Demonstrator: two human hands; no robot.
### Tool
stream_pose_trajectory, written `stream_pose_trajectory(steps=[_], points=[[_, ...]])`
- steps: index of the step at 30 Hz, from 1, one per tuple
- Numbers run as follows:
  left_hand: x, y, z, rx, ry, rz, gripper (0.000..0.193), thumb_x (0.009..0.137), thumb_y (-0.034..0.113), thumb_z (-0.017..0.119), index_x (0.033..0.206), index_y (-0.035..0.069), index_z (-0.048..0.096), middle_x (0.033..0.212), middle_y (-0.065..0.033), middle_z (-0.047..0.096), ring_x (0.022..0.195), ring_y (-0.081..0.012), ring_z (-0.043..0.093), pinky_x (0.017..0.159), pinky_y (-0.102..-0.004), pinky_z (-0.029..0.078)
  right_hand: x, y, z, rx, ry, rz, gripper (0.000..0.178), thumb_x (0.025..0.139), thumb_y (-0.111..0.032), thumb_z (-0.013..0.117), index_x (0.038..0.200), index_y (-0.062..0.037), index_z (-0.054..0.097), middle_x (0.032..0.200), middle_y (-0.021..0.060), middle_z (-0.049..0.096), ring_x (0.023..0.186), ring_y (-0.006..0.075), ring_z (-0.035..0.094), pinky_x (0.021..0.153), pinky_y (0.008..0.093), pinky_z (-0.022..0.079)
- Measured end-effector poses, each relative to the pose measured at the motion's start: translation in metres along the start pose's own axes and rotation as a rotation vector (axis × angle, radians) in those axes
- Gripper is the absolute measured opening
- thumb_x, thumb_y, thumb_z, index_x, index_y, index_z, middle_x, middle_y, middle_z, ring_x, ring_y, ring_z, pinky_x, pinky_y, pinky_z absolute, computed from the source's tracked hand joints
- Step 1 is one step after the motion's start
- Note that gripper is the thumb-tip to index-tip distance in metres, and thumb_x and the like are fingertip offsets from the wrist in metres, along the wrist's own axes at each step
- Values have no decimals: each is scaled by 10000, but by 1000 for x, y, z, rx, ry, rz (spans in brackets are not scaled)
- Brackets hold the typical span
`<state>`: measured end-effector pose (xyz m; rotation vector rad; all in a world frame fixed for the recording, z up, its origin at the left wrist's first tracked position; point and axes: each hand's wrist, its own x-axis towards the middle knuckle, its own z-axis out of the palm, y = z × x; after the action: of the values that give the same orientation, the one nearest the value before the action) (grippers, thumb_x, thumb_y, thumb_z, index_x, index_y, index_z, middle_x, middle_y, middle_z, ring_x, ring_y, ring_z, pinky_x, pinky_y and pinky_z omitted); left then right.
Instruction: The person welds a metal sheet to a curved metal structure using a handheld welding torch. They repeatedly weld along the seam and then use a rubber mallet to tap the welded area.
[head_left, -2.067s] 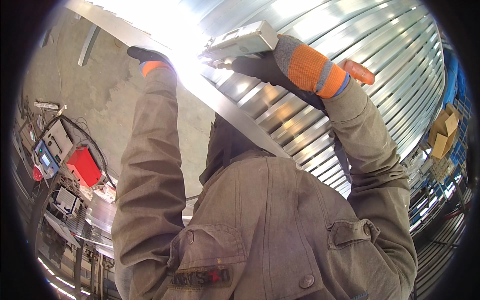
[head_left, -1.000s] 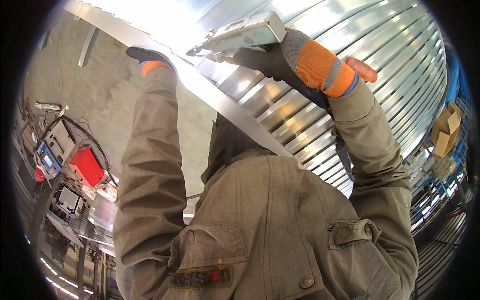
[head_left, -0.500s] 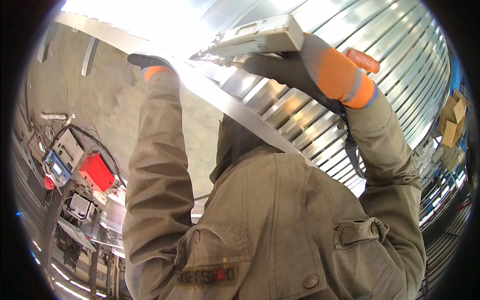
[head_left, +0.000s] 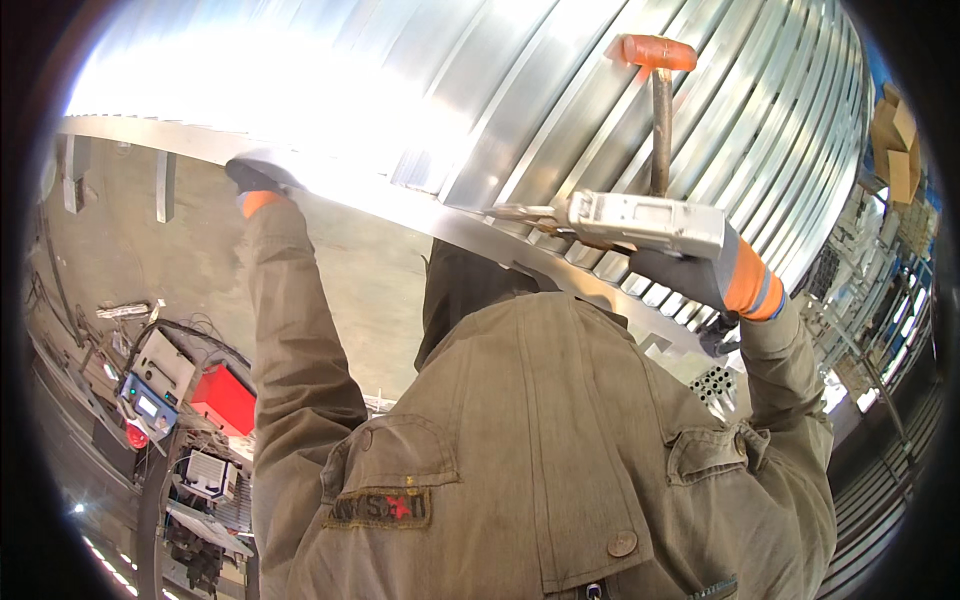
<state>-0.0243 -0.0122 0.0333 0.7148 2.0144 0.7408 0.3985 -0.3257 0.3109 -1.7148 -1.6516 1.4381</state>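
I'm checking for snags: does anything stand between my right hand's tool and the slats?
Nothing visible stands between the tool and the slats. The hammer lies on them beyond the tool, clear of its tip.

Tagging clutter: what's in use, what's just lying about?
Likely in use:
boxy silver-grey handheld tool, in the gloved right hand
slatted silver metal panel, gloved left hand at its edge

Likely lying about:
orange-headed hammer with brown handle, on the panel
open brown cardboard box
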Motion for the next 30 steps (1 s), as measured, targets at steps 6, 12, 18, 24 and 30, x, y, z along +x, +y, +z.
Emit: stream_pose_trajectory(steps=[6,12,18,24,30], points=[[-110,56,-8,298,-521,551,443,1071,371,700,1308,3,772,1037,-62,773,901,-143,682,774,-305,555,-34,39,15,203,-36,167,390,967,-173,838,1335,-63,770,1035,103,803,843,232,753,778,361,594],[-197,71,87,1000,-1067,297,459,975,485,732,1168,71,774,875,-36,718,682,-145,606,592,-331,497,-19,45,11,244,-56,96,381,996,-180,808,1364,-91,768,1153,137,821,992,285,792,900,363,614],[-205,46,140,1425,-1033,381,520,909,588,723,899,69,760,755,-73,719,637,-222,639,639,-401,555,2,66,23,275,23,-29,411,962,-66,827,1364,-23,751,1105,115,835,925,177,782,825,324,617],[-198,42,157,1522,-1019,267,611,830,526,951,1244,100,808,920,-26,732,785,-158,656,665,-340,558,16,83,31,356,-20,19,411,990,-108,823,1386,-34,744,1068,104,836,892,145,778,774,310,634],[-195,47,152,1483,-1111,262,440,943,489,713,754,96,654,703,-23,659,612,-185,593,590,-377,520,32,96,37,360,-35,21,401,1002,-138,828,1381,-38,748,1107,121,838,916,168,798,800,320,654]])
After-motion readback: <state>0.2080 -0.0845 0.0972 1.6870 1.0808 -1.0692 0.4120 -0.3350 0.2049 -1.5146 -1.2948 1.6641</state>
